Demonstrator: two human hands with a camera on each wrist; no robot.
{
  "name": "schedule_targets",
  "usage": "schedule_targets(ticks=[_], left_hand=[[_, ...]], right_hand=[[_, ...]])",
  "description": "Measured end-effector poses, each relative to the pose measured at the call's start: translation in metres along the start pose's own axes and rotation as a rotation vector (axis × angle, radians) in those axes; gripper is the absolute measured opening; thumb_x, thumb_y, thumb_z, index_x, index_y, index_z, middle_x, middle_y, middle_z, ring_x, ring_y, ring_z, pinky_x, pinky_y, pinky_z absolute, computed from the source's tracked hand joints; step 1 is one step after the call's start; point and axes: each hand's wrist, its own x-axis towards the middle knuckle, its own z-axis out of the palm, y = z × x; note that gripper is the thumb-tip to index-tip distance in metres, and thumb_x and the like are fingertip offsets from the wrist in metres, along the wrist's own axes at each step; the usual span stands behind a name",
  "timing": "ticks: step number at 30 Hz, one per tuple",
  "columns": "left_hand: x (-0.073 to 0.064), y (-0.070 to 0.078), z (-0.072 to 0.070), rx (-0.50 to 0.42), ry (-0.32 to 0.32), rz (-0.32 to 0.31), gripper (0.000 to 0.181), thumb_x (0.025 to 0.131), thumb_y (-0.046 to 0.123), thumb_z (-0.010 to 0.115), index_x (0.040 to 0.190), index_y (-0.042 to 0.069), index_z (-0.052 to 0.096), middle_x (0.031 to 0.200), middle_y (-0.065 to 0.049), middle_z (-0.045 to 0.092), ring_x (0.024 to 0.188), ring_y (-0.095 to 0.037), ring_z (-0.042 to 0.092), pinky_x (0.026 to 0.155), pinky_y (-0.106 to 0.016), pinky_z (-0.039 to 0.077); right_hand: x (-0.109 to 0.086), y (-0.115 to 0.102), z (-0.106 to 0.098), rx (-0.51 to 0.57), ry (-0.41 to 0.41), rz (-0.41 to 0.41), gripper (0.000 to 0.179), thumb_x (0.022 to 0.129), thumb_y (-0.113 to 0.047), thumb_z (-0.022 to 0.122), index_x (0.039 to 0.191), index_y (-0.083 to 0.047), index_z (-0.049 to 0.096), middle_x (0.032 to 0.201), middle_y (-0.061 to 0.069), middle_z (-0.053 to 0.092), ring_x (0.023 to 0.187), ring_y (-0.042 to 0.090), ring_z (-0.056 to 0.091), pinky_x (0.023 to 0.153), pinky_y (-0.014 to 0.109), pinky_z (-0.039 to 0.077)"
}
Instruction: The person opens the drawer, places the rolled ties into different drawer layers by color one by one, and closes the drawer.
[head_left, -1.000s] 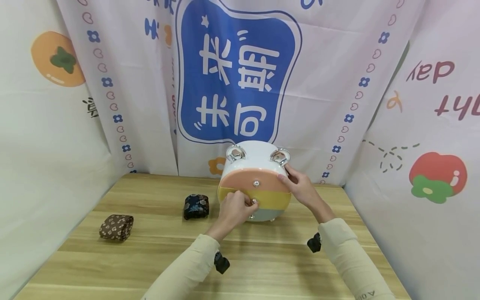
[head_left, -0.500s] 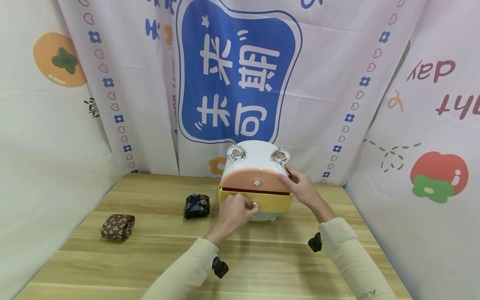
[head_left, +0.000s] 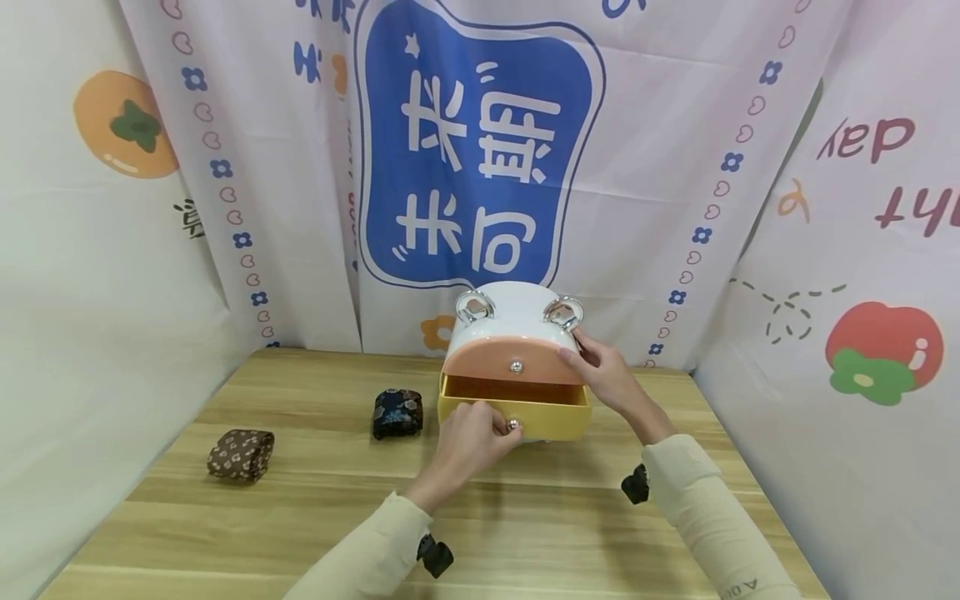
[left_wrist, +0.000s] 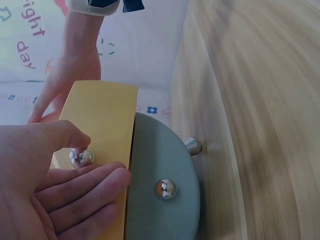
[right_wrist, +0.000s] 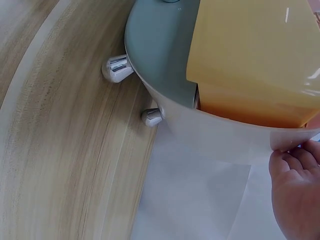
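Fingers of left hand (head_left: 471, 435) pinch the silver knob (left_wrist: 81, 158) of the extended yellow drawer (head_left: 558, 422); right hand (head_left: 609, 379) grips the white cabinet (head_left: 517, 308) near the far edge of the table (head_left: 547, 542).

Both arms reached forward, their forearms slanting inward from the lower edge of the head view. The left forearm (head_left: 367, 542) angled up and to the right, its sleeve ending short of a bare wrist (head_left: 427, 492). The left hand (head_left: 474, 433) held a pinch, thumb (left_wrist: 65, 135) bent toward the index finger, the other fingers (left_wrist: 82, 197) lying side by side, gently curved. The right forearm (head_left: 708, 517) leaned leftward; the right hand (head_left: 606, 377) reached farther forward, gripping with its thumb apart from its bent fingers (right_wrist: 295, 161).
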Motion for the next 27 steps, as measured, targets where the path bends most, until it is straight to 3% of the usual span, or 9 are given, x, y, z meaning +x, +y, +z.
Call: schedule_targets(ticks=[27], left_hand=[[-0.037, 0.013, -0.011, 0.028, -0.032, 0.052, 0.033, 0.091, 0.034, 0.079, 0.060, 0.023, 0.075, 0.058, 0.012, 0.070, 0.045, 0.004, 0.047, 0.045, -0.019, 0.042]], right_hand=[[0.001, 0.000, 0.001, -0.032, 0.007, -0.005, 0.085, 0.105, -0.059, 0.054, 0.167, -0.009, 0.026, 0.173, 0.017, 0.029, 0.154, 0.040, 0.041, 0.122, 0.051, 0.039]])
